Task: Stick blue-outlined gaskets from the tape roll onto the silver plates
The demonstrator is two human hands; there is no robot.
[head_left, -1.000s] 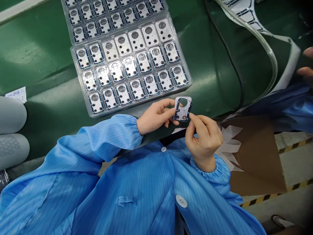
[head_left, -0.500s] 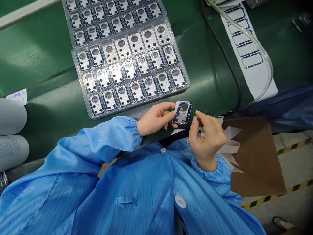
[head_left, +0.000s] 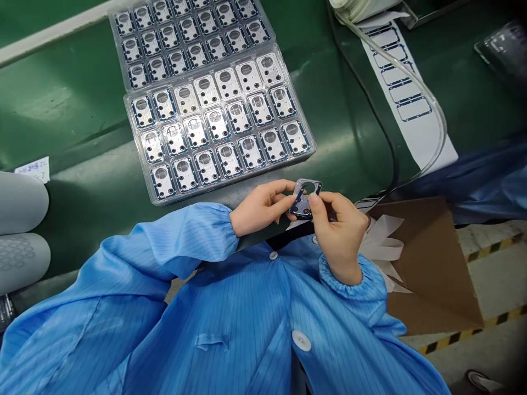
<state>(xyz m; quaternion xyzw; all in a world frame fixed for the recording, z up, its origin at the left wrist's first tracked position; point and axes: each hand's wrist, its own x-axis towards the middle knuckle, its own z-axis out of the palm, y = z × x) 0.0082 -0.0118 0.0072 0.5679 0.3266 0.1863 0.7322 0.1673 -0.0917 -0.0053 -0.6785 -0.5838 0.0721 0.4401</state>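
Between my two hands is a small metal plate [head_left: 303, 204] with a round hole near its top and dark blue edging. My left hand [head_left: 263, 207] grips its left edge between thumb and fingers. The thumb and fingers of my right hand [head_left: 340, 227] are closed at the plate's right side, thumb over its face. Behind my hands lies a clear tray [head_left: 230, 174] with rows of similar silver plates in its pockets. A second clear tray [head_left: 123, 77] of such plates adjoins its far side.
A white sheet with blue frame outlines [head_left: 428, 134] lies at right, crossed by a clear tube [head_left: 442, 118] beside a black cable [head_left: 381, 120]. Below is a cardboard box [head_left: 440, 269] holding white strips. Grey cylinders [head_left: 20, 203] stand at left.
My right hand has moved left onto the plate, which it was apart from before. The plate has tilted slightly in my left hand. The view has shifted a little.
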